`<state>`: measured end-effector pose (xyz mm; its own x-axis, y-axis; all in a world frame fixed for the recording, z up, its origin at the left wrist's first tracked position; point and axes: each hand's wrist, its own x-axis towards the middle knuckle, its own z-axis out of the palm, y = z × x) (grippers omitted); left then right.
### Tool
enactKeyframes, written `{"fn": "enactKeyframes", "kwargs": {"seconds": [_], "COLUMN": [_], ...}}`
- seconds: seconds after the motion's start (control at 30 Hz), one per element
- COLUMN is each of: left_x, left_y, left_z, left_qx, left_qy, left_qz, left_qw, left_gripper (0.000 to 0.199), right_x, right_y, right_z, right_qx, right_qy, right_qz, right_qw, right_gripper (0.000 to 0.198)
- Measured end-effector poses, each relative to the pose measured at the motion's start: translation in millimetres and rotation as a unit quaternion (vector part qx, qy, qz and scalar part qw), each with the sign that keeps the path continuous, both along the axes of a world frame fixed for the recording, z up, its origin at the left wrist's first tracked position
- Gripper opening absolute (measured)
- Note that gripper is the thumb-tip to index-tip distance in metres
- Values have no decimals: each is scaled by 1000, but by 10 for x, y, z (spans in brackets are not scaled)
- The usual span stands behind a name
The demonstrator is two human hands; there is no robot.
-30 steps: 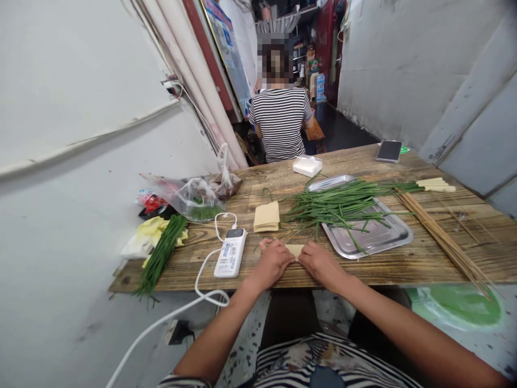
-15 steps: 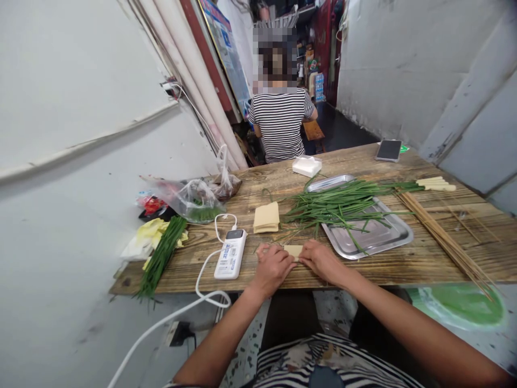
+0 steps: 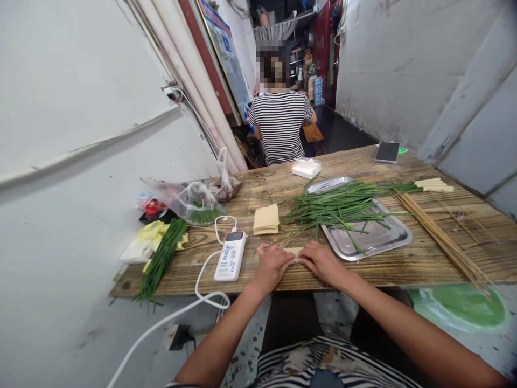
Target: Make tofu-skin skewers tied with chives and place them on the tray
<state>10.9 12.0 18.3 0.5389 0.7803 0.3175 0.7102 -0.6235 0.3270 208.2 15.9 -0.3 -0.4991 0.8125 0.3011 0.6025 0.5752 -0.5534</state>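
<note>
Near the front edge of the wooden table, a beige tofu skin sheet (image 3: 294, 251) is partly rolled up between my two hands. My left hand (image 3: 274, 264) is closed on its left part, with the fingers curled over it. On the right part, my right hand (image 3: 320, 261) pinches the same sheet. My fingers cover both ends of the roll, and what lies inside it is hidden. Just beyond my hands sits a stack of square tofu skin sheets (image 3: 266, 219). Long green chives (image 3: 343, 202) lie across a metal tray (image 3: 375, 245) to the right.
A white power bank (image 3: 230, 256) with a cable lies left of my hands. Farther left are a chive bundle (image 3: 163, 258) and plastic bags (image 3: 197, 202). Wooden skewers (image 3: 442, 240), finished pale rolls (image 3: 434, 185) and a phone (image 3: 386, 152) are rightward. A person (image 3: 280, 126) sits beyond the table.
The tofu skin sheet is rolled up further, and a narrower strip of it shows between my hands. Both hands stay in nearly the same place.
</note>
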Motion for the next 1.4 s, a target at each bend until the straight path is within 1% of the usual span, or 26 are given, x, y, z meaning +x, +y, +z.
{"fn": "enactKeyframes", "kwargs": {"seconds": [0.2,0.3,0.37,0.43,0.53,0.6,0.67,0.77,0.83,0.9,1.0,1.07,1.2,1.27,1.33,1.4], "left_x": [15,30,47,69,98,101,89,64,62,75,106,115,91,70,55,51], "left_y": [-18,26,71,111,147,162,175,165,123,52,-63,-114,-134,-117,-93,-63], "left_z": [4,43,85,131,187,206,206,180,150,110,35,-18,-116,-147,-154,-131], "left_qx": [-18,-63,-102,-134,-156,-161,-168,-172,-144,-79,22,55,94,101,94,72], "left_qy": [5,6,13,27,50,56,53,32,15,3,7,22,27,24,25,26], "left_qz": [2,18,23,26,37,38,28,31,56,72,60,47,34,28,20,10], "left_qw": [1000,998,994,990,986,985,984,984,988,994,998,997,995,994,995,997], "left_gripper": [20,19,19,19,19,20,19,16,14,14,20,22,17,17,19,22], "right_x": [21,31,18,-18,-96,-134,-145,-126,-111,-103,-102,-101,-93,-89,-86,-81], "right_y": [58,119,138,109,-16,-105,-154,-143,-106,-68,-19,8,39,41,33,17], "right_z": [30,76,107,114,64,10,-33,-60,-61,-65,-81,-93,-102,-98,-93,-88], "right_qx": [-18,-42,-43,-5,118,186,214,213,199,182,159,151,150,150,152,160], "right_qy": [-27,-38,-61,-103,-160,-168,-166,-164,-161,-155,-144,-136,-116,-113,-113,-117], "right_qz": [29,30,36,33,1,-12,-12,-4,5,11,13,22,32,27,21,11], "right_qw": [999,998,997,994,980,968,962,963,967,971,977,979,981,982,982,980], "right_gripper": [16,13,11,14,21,22,21,21,21,20,24,27,27,28,27,25]}}
